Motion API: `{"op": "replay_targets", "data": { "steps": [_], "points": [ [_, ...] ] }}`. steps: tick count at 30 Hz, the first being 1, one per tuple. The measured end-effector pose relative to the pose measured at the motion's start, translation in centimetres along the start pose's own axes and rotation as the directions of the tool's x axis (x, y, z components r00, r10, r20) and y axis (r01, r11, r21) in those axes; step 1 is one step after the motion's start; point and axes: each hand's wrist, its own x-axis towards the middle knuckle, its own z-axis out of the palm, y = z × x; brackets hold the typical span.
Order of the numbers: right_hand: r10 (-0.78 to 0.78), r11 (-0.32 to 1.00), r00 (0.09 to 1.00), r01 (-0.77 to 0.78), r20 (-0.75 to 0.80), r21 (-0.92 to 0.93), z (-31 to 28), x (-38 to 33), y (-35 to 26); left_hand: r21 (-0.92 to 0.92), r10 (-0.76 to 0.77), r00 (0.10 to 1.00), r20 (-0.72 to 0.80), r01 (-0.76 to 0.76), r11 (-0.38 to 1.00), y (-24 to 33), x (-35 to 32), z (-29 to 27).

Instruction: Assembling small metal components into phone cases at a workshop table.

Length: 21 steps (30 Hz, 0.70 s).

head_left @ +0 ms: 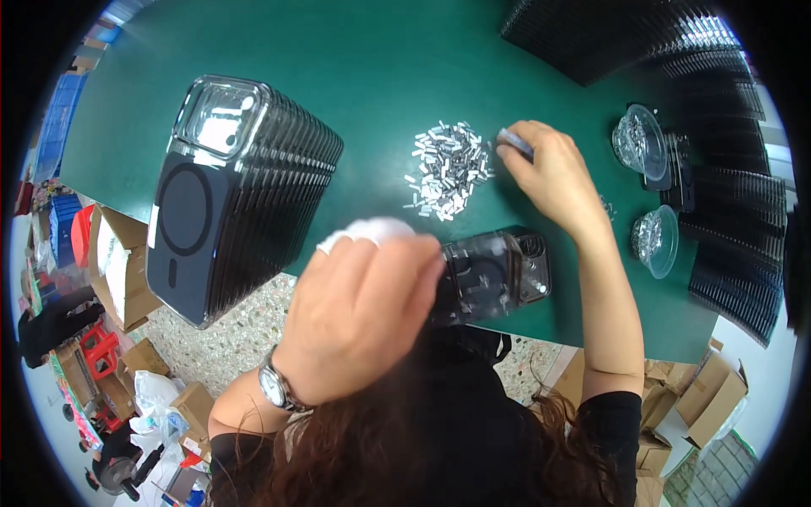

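My left hand (359, 308), with a wristwatch (274, 387), is closed on a crumpled white thing (372, 230), perhaps a cloth; most of it is hidden behind the fingers. Just right of that hand, a clear and dark phone case (490, 275) lies at the near table edge. My right hand (549, 165) pinches a small greyish translucent strip (515, 144) between thumb and fingers, above the green table. Close to its left is a loose pile of tiny silver and white pieces (448, 169).
A tall stack of phone cases (245, 194) stands on the left. Two clear bowls (639, 144) of small shiny parts sit on the right, beside long rows of dark cases (735, 211). Cardboard boxes (710, 389) stand on the floor. Other people (55, 325) are at far left.
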Motion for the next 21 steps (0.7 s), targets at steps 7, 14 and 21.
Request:
{"op": "replay_targets", "data": {
  "steps": [7,14,21],
  "points": [
    [0.000,0.976,0.996,0.018,-0.085,0.215,-5.2,-4.0,-3.6,-0.052,-0.125,0.991,0.048,0.127,0.990,-0.8,0.7,0.9],
    [-0.386,0.899,0.923,0.374,0.009,0.229,-5.1,-10.0,-6.0,-0.021,-0.152,0.978,0.141,0.157,0.987,-0.1,2.6,0.6],
    [-0.468,0.883,0.884,0.466,0.023,0.047,-3.8,-10.6,-6.6,0.024,-0.127,0.976,0.179,0.125,0.992,1.1,3.5,0.7]
  ]
}}
